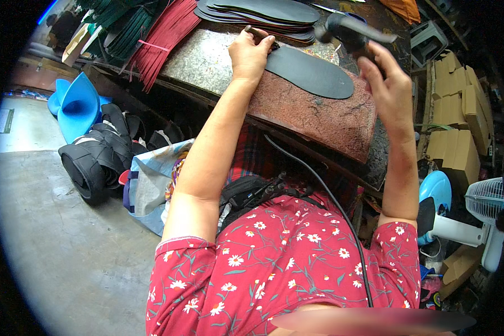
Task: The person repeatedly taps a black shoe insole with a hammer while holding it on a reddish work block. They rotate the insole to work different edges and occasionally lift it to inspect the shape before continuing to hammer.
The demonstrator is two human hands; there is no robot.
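Note:
A dark grey shoe insole (313, 74) lies flat on a worn reddish-brown slab (297, 115) at the bench's near edge. My left hand (252, 55) is closed around a short dark rod-shaped tool (257, 33), like a hand punch, at the insole's left end. Its lower tip is mostly hidden by my fingers. Above the insole's right end, my right hand (391, 84) grips a hammer (350, 32) by its handle. The raised hammer head is blurred and apart from the rod.
Behind the insole sits a stack of dark insoles (257, 12), with scissors (333, 10) beside it. Bundles of red strips (163, 40) and green strips (126, 36) lie at the left. Cardboard boxes (451, 92) and a white fan (484, 201) stand right; black rolls (95, 159) lie on the floor.

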